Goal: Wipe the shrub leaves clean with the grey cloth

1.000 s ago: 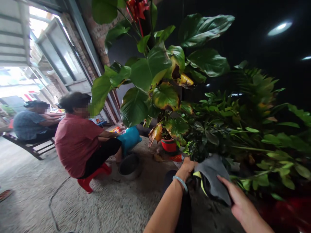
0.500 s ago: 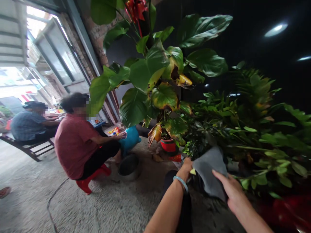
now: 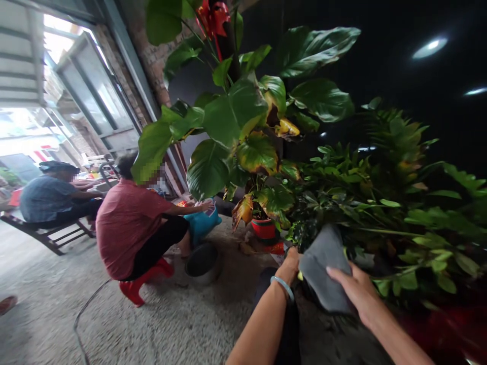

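A grey cloth (image 3: 325,276) is draped over the front of the low leafy plants. My right hand (image 3: 357,291) grips it from the right side, thumb lying on top. My left hand (image 3: 291,261), with a pale bangle (image 3: 283,286) on the wrist, reaches in at the cloth's left edge. Its fingers are hidden by the cloth and the foliage, so I cannot see what they touch. A little green-yellow leaf shows between that hand and the cloth. Dense green foliage (image 3: 350,197) stands right behind the cloth.
A large-leaved plant (image 3: 236,106) rises from a red pot (image 3: 265,229), its lower leaves browned. To the left are a dark bucket (image 3: 202,263), a blue bag (image 3: 201,223) and a person on a red stool (image 3: 142,284). Another person sits on a wooden bench (image 3: 57,235).
My right hand and the cloth have shifted slightly left and up, the cloth now lying flatter. My left hand has barely moved. The person on the red stool has leaned toward the blue bag.
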The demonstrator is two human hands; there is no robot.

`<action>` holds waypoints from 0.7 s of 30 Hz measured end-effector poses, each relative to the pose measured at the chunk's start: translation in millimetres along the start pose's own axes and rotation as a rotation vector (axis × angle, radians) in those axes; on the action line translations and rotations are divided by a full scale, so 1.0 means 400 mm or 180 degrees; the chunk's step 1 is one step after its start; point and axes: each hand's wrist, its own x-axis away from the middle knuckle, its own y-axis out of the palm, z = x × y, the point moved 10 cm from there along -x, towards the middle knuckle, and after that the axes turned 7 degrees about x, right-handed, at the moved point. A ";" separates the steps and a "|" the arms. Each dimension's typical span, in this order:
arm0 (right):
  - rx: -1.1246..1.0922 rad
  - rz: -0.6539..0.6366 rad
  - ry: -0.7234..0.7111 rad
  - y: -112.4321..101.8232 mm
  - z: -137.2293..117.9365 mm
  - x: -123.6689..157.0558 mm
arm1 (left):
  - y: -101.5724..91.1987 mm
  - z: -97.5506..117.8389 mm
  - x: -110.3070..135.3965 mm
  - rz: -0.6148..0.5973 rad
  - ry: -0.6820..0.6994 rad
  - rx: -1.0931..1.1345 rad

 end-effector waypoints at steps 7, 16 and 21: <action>0.0729 0.0197 -0.0455 -0.089 -0.015 0.080 | 0.001 0.028 0.020 -0.0101 0.0069 -0.0005; 0.0975 -0.0208 -0.0706 0.012 0.027 0.002 | -0.005 0.030 0.035 0.0102 -0.0005 -0.0183; 0.1080 -0.0071 -0.0857 -0.051 0.033 0.068 | -0.023 0.032 0.025 0.0057 -0.0013 -0.0175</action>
